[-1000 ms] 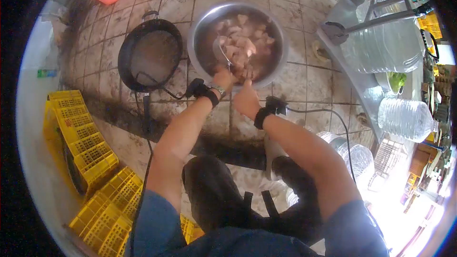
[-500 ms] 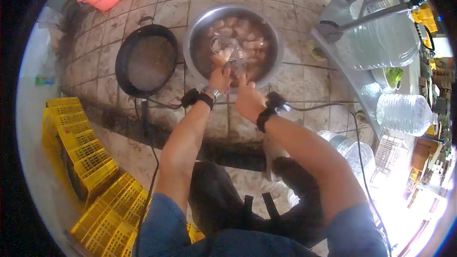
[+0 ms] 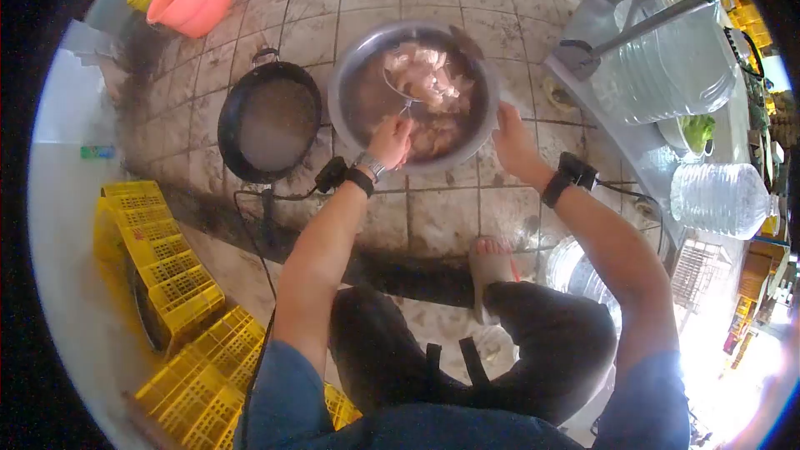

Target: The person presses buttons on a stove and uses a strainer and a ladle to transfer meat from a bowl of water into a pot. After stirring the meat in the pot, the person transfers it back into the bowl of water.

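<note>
A wide metal basin [image 3: 343,121] on the tiled floor holds pieces of pale pink meat [image 3: 433,133] in murky liquid. My left hand [image 3: 389,142] is closed around the handle of a round strainer [image 3: 404,97] at the basin's near side. Meat pieces are heaped in the strainer, over the basin's middle. At the basin's right rim is my right hand [image 3: 514,140], its fingers close together against or just beside the rim; what they grip, if anything, is hard to make out.
A black pan [image 3: 271,121] with cloudy liquid stands left of the basin. Farther left are a pink bucket [image 3: 192,0] and yellow crates [image 3: 167,254]. Large clear water bottles [image 3: 721,200] and a metal-legged frame [image 3: 637,29] are on the right. Cables run from both wrists.
My right hand has moved from the basin's near middle to its right rim. The strainer now shows heaped with meat, in my left hand. The view has shifted slightly.
</note>
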The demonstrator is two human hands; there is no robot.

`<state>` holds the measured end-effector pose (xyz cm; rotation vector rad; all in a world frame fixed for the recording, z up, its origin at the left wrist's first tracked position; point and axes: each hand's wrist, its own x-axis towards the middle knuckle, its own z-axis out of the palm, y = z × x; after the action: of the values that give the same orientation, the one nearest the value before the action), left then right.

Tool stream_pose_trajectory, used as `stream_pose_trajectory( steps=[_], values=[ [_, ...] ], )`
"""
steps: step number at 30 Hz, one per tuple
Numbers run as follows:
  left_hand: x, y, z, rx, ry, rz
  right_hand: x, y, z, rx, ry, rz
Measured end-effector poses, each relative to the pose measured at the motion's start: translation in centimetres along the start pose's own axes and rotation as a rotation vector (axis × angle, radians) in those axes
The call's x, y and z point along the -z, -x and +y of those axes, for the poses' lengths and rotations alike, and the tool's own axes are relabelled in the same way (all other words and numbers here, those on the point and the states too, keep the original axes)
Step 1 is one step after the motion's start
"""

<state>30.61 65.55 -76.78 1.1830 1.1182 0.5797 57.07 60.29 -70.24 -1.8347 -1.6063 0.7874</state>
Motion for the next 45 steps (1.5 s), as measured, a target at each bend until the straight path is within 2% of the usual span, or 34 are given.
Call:
stream_pose_trajectory(
  steps=[3,4,6,7,9,12,15,17,21,24,26,29,30,31,33,34,35,37,39,41,45],
  values=[
    [-0.1,-0.3,0.5,-0.013,-0.009,0.0,0.2,-0.3,1.0,-0.086,0.001,-0.11],
    [-0.3,-0.2,0.6,-0.011,0.004,0.007,-0.8,-0.6,1.5,0.062,-0.129,-0.056],
    [-0.5,0.0,0.9,-0.021,0.027,0.012,-1.5,0.0,1.9,0.199,-0.264,0.005],
    [-0.6,0.1,1.0,-0.038,0.058,0.024,0.1,0.7,-0.9,-0.106,-0.32,-0.096],
    [-0.6,0.1,0.8,-0.039,0.106,0.026,0.9,1.2,-1.5,-0.414,-0.376,-0.193],
    [-0.2,1.1,2.0,-0.043,0.103,0.065,-1.2,1.2,3.9,-0.174,-0.292,-0.099],
    [0.5,2.0,3.9,-0.037,0.083,0.057,-0.8,1.1,4.6,-0.01,-0.061,0.012],
    [1.0,2.6,5.5,-0.062,0.022,0.057,2.8,2.4,-1.5,-0.251,-0.315,-0.082],
    [1.1,5.6,12.6,-0.018,0.052,0.083,5.6,2.3,-5.1,-0.29,-0.256,-0.155],
    [1.5,8.9,19.5,-0.022,0.057,0.122,8.7,3.1,-10.9,-0.331,-0.538,-0.135],
    [1.9,11.3,24.2,-0.082,0.056,0.11,13.1,3.1,-17.0,-0.628,-0.981,-0.264],
    [2.5,15.7,32.2,-0.071,0.128,0.117,17.0,4.1,-24.0,-0.618,-0.968,-0.296],
    [2.8,17.2,34.8,-0.064,0.148,0.132,17.2,4.6,-25.4,-0.567,-0.801,-0.266],
    [3.2,18.9,36.8,-0.065,0.16,0.156,18.1,5.3,-27.8,-0.559,-0.788,-0.29],
    [4.0,22.0,41.3,-0.081,0.112,0.167,20.1,6.4,-32.5,-0.584,-0.695,-0.187],
    [4.4,23.7,43.4,-0.109,0.125,0.147,21.5,6.8,-34.5,-0.636,-0.878,-0.231],
    [4.9,25.6,45.4,-0.12,0.133,0.183,23.1,7.0,-36.6,-0.614,-0.866,-0.262],
    [4.9,29.6,50.5,-0.082,0.209,0.193,27.8,7.5,-41.9,-0.785,-1.304,-0.395],
    [5.6,33.9,54.5,-0.096,0.24,0.236,31.0,9.0,-46.5,-0.761,-1.313,-0.512],
    [6.4,38.7,56.9,-0.106,0.311,0.235,33.1,10.7,-50.6,-0.822,-1.433,-0.719],
    [7.6,49.8,60.6,-0.096,0.359,0.413,35.3,15.7,-59.3,-0.882,-1.467,-0.996]
  ],
)
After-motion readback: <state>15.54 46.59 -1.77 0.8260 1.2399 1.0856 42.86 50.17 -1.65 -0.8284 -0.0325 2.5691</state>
